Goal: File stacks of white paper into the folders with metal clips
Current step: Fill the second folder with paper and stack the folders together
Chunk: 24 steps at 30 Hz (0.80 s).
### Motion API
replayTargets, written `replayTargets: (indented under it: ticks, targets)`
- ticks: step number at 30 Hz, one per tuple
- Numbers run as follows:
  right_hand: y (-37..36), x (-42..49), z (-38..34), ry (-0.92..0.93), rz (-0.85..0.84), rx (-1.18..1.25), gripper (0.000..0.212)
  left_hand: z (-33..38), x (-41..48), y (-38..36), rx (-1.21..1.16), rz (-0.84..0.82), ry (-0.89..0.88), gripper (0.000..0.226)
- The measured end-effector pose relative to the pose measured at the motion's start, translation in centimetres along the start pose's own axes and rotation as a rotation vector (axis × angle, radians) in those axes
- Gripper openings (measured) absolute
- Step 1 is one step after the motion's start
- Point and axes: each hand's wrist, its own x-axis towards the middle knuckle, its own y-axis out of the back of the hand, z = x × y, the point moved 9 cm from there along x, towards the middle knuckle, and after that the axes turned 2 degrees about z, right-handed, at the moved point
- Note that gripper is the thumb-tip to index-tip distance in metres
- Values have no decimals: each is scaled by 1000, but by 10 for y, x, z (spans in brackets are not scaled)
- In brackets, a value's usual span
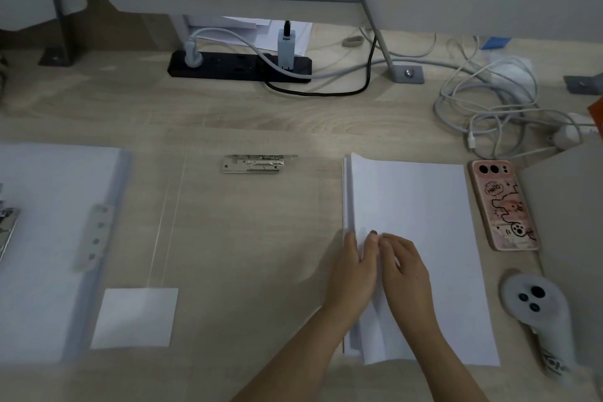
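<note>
Left hand (pixel 354 268) pinches the paper stack (pixel 421 206) at its near left edge. Right hand (pixel 406 274) rests alongside, grip indeterminate. Probable purpose: squaring sheets for the metal clip (pixel 257 164) on the open folder (pixel 248 238) to the left.

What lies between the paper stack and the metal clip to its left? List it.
Nothing visible: only bare desk separates the paper stack from the metal clip, which lies up-left of it.
</note>
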Motion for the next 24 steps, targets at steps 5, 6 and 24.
replayTargets:
  ticks: [5, 6, 24]
  targets:
    - [3, 0, 3, -65, -42, 95, 29, 1, 8, 6, 166, 75, 20, 43]
    - [7, 1, 3, -64, -48, 90, 30, 1, 9, 10, 191, 105, 8, 36]
    - [-24, -26, -10, -324, -64, 310, 16, -32, -51, 191, -227, 241, -118, 22]
